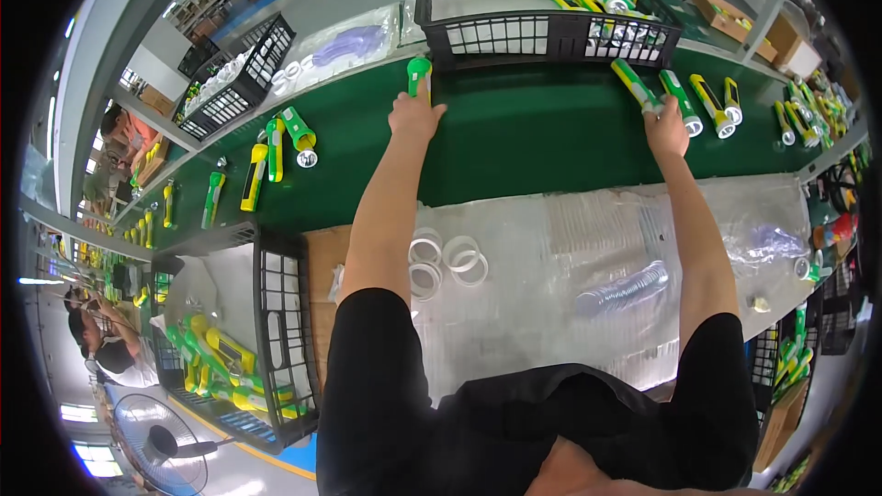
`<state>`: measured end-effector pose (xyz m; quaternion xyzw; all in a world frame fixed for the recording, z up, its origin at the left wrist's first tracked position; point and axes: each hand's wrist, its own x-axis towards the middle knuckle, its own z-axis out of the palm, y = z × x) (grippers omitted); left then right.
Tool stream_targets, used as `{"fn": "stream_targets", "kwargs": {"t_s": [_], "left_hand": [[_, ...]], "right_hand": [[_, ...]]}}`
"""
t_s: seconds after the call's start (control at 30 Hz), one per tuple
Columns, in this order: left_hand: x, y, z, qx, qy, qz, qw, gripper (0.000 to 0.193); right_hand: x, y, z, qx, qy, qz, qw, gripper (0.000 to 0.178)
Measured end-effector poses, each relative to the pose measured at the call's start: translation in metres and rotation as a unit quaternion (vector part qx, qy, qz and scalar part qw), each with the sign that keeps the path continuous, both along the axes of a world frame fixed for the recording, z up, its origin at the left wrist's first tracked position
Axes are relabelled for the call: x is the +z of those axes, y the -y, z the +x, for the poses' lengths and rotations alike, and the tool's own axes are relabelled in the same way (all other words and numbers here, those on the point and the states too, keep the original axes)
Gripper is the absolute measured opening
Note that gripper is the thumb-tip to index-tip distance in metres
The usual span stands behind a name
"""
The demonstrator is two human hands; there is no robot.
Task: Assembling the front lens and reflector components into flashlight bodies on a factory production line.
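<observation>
My left hand (416, 117) is closed around a green and yellow flashlight (420, 69) at the far side of the green belt, beside a black crate. The lower part of this flashlight is hidden by the hand. To the right, my right hand (667, 130) has its fingers round the near end of another green and yellow flashlight (632, 83), which lies slanted on the belt. A green flashlight (677, 96) lies just beside that hand. Two yellow and black flashlights (707, 101) (731, 96) rest a little farther right.
A black crate (551, 41) with flashlights stands beyond the green belt (514, 142). More flashlights (276, 149) lie along its left stretch. White rings (464, 260) and stacked clear discs (629, 288) sit on the plastic-covered table (533, 331). Another crate (280, 340) stands near left.
</observation>
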<state>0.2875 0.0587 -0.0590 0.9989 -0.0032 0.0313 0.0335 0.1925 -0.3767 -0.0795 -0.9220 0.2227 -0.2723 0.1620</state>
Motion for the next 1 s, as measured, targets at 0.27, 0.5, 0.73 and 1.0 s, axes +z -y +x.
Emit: {"fn": "stream_targets", "kwargs": {"t_s": [0.27, 0.5, 0.73, 1.0], "left_hand": [[-0.019, 0.009, -0.094, -0.088, 0.102, -0.459, 0.878, 0.067], [0.036, 0.069, -0.332, -0.259, -0.054, -0.536, 0.802, 0.059], [0.028, 0.075, -0.345, -0.080, -0.250, -0.860, 0.438, 0.050], [0.036, 0.058, -0.384, -0.257, -0.091, -0.719, 0.639, 0.035]], "right_hand": [[0.036, -0.110, -0.058, 0.381, -0.018, 0.192, 0.904, 0.026], [0.066, -0.191, -0.191, 0.325, -0.100, 0.615, 0.711, 0.063], [0.070, -0.195, -0.311, 0.446, -0.102, 0.701, 0.547, 0.053], [0.067, -0.204, -0.366, 0.429, -0.164, 0.662, 0.592, 0.054]]}}
